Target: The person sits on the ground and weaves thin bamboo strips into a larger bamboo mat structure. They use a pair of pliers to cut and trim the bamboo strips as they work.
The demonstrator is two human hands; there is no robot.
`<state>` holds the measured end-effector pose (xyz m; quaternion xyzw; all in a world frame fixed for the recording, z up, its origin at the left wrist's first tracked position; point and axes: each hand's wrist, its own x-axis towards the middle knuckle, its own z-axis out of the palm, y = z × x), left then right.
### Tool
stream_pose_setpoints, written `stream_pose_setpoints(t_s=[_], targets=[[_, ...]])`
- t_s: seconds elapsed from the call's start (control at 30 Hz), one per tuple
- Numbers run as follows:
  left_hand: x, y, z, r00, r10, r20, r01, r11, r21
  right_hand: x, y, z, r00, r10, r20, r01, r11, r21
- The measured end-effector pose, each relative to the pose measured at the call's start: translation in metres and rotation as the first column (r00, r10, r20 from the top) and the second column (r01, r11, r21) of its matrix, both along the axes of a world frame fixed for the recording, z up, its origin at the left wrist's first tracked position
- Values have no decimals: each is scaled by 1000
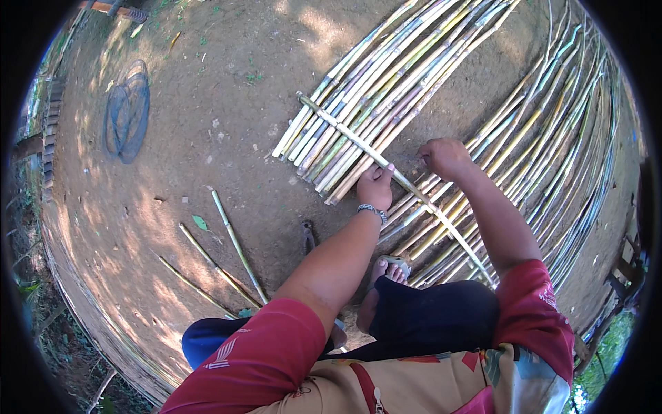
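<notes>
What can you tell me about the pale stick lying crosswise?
The pale stick is long, slim and nearly straight, yellowish cream, and looks like cane or wood with ringed joints. It slants from upper left to lower right, lying across the row of sticks near their lower ends and crossing some of the right-hand sticks. The left hand holds it beside the row's edge, thumb against it.

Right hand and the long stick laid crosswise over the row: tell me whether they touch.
Apart. The head view shows bare ground between the curled fingers of the right hand and the crosswise stick.
</notes>
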<state>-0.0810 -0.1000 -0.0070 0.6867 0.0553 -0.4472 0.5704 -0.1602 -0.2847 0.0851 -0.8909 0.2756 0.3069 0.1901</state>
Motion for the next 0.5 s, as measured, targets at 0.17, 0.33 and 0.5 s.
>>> stream_pose_setpoints(t_s=[0.17, 0.33, 0.5], targets=[[-2, -1, 2, 997, 25, -71, -27, 999, -29, -3, 5, -27, 964, 97, 250, -92, 995, -30], [-2, -2, -1, 994, 63, -86, -67, 997, -39, 11, 2, -37, 920, 163, 356, -176, 984, 5], [-5, -6, 5, 990, 111, -84, -110, 994, 21, 19, 7, -36, 876, 157, 456, -192, 981, 31]])
